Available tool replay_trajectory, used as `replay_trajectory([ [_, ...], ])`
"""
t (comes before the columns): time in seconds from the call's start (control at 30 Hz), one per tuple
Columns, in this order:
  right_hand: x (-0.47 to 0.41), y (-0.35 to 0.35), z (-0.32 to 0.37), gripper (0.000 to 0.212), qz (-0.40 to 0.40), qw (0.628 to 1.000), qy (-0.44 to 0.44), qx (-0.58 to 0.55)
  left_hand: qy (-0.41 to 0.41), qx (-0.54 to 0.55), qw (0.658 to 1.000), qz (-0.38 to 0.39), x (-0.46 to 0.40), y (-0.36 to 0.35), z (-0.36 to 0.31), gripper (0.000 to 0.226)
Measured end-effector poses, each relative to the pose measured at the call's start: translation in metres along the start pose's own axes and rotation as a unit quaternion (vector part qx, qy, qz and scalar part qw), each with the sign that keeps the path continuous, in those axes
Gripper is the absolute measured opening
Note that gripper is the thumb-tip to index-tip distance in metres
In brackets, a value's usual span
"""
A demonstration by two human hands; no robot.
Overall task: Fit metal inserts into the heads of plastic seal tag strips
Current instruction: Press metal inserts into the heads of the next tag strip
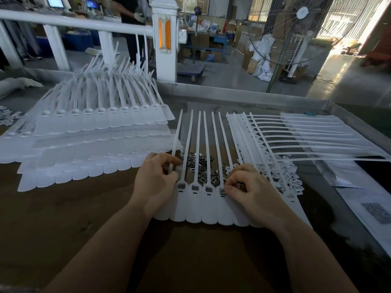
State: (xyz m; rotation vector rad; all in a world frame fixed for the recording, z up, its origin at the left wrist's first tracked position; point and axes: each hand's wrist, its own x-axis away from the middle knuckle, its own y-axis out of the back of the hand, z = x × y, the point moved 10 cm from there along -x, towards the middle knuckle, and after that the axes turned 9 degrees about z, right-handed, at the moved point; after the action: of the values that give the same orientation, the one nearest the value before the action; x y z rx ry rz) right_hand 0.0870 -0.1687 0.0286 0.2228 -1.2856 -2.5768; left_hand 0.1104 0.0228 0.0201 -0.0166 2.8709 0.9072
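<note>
A joined row of white plastic seal tag strips [201, 210] lies flat in front of me, tails pointing away. Several heads show a grey metal insert in the square socket. My left hand [157, 182] rests on the row's left end, its fingers pinching the leftmost strip tail. My right hand [249, 187] has curled fingers holding small metal inserts, with the fingertips pressing one insert [222, 191] at a strip head. A loose pile of metal inserts [198, 166] lies under the tails, between my hands.
A tall stack of white strip rows [95, 132] fills the left of the brown table [63, 218]. More strip rows [296, 136] fan out to the right over small white plastic pieces [289, 178]. Printed papers [366, 210] lie at the right edge. A person stands behind the white railing [74, 23].
</note>
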Motion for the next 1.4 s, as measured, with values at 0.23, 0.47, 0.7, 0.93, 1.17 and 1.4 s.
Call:
replay_trajectory([
  [0.23,0.000,0.008,-0.004,0.008,-0.044,0.999,-0.010,-0.020,0.000,-0.002,1.000,0.003,0.000,-0.001,0.000,0.023],
  [0.47,0.000,0.008,-0.006,0.008,-0.046,0.998,-0.019,-0.025,-0.001,-0.009,1.000,-0.002,0.000,0.000,0.001,0.024],
  [0.7,0.002,0.013,-0.009,0.009,-0.077,0.995,-0.022,-0.052,0.001,-0.009,1.000,-0.002,-0.001,-0.001,0.002,0.025],
  [0.93,0.005,0.016,-0.010,0.018,-0.099,0.991,-0.025,-0.088,-0.002,-0.005,1.000,-0.001,-0.002,-0.001,0.002,0.025],
  [1.17,0.005,0.015,-0.008,0.027,-0.085,0.993,-0.020,-0.080,-0.003,-0.008,1.000,-0.005,-0.003,0.000,0.003,0.026],
  [1.4,0.004,0.009,-0.006,0.048,-0.074,0.995,-0.005,-0.068,-0.004,-0.005,1.000,-0.004,-0.003,0.000,0.002,0.026],
])
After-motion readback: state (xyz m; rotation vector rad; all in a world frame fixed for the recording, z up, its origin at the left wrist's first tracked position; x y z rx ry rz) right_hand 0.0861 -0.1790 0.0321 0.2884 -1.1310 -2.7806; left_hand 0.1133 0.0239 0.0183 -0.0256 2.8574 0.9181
